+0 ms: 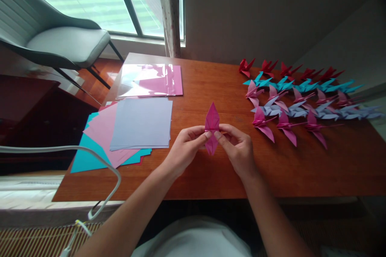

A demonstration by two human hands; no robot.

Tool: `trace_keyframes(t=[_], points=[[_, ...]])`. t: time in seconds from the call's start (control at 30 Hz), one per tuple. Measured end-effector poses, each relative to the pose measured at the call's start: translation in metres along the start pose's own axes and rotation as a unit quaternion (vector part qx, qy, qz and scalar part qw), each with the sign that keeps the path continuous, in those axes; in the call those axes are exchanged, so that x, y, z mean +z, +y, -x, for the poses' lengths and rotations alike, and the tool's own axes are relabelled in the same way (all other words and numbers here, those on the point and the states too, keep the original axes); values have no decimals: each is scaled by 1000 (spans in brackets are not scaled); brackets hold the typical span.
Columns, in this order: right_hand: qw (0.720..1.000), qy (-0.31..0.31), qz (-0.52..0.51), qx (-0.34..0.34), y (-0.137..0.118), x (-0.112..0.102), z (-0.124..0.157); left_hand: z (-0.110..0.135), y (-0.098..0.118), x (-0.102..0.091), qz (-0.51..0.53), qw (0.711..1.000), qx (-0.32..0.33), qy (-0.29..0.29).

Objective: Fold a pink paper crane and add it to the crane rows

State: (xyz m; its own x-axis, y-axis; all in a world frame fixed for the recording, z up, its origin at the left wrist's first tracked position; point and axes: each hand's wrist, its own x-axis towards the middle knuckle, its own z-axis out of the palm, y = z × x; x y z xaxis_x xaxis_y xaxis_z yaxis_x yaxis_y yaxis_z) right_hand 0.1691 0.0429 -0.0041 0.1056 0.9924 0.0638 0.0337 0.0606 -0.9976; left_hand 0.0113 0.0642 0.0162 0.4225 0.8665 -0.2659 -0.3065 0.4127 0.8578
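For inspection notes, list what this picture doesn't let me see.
Head view: folded magenta paper, partly covered by the left hand and right hand.
Head view: pink sheets, partly hidden under the lavender sheets.
Head view: clear packet, contents partly washed out by glare.
Head view: chair, cut off by the left edge.

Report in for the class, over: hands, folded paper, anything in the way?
Left hand and right hand pinching the magenta paper. Paper folded, pointed at both ends. Nothing obstructing; lavender sheets lie left, magenta cranes right, apart from hands.
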Motion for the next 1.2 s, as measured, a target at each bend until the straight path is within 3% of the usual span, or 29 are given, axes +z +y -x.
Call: trace_keyframes(t=[0.27,0.6,0.83,1.03,1.2], points=[[999,-19,-22,26,-2,0,0,0,0,1,-1,1000,-8,-4],[998,-37,-47,-12,-1,1,-2,0,1,0,-13,1000,-2,-13],[999,-9,-46,-16,2,0,-3,-1,-2,2,-10,1000,-9,-8],[998,8,-56,-19,0,0,-3,-2,-3,2,-94,994,47,37],[997,-12,-75,26,-3,1,-2,-1,-3,2,-130,987,67,68]])
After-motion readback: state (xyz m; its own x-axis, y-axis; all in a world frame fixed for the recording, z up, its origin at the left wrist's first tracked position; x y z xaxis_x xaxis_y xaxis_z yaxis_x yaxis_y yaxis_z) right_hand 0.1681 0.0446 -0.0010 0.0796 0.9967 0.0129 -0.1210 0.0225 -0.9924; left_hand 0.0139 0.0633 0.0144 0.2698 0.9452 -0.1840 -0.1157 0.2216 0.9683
